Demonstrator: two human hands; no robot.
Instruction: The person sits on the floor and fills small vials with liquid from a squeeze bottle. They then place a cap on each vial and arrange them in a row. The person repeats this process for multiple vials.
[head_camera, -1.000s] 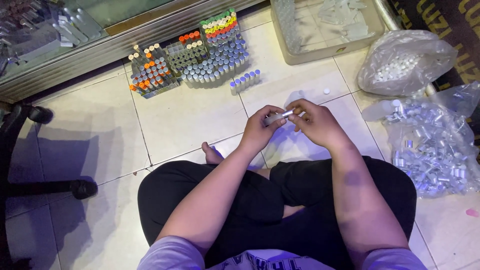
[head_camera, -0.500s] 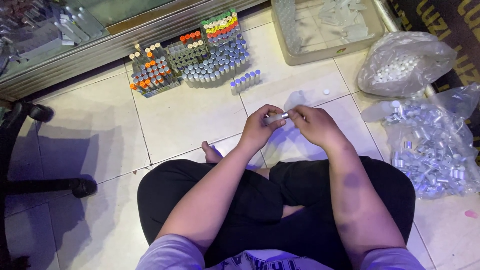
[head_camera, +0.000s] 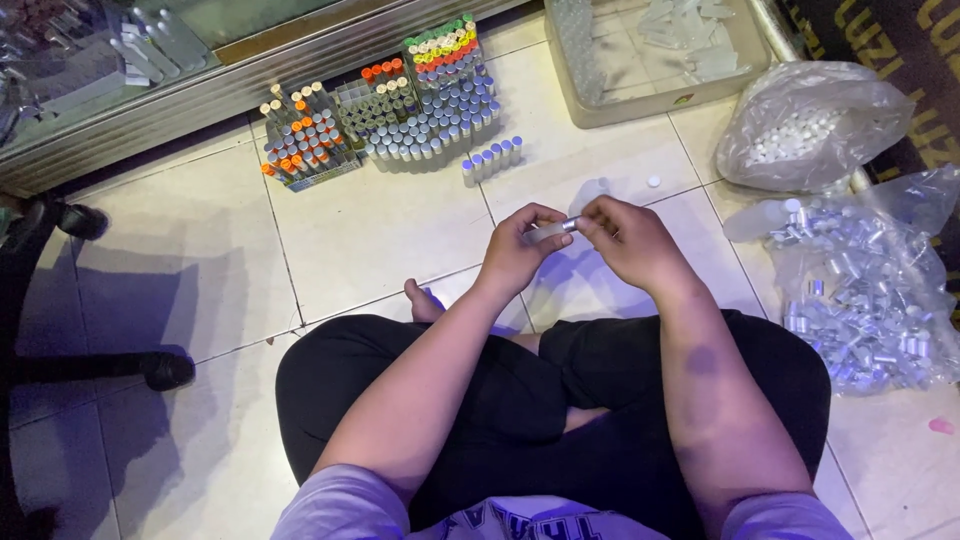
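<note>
Small clear vial (head_camera: 549, 231) with silver collar held level above the tiled floor (head_camera: 380, 230), between both hands. Left hand (head_camera: 515, 255) pinches its body; right hand (head_camera: 630, 240) closes fingertips on the collar end. Racked capped vials (head_camera: 400, 100) stand ahead; bag of silver caps (head_camera: 860, 300) lies at right.

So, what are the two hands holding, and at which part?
A small clear tube with a silver end: the left hand grips its clear body, the right hand pinches the silver end.
</note>
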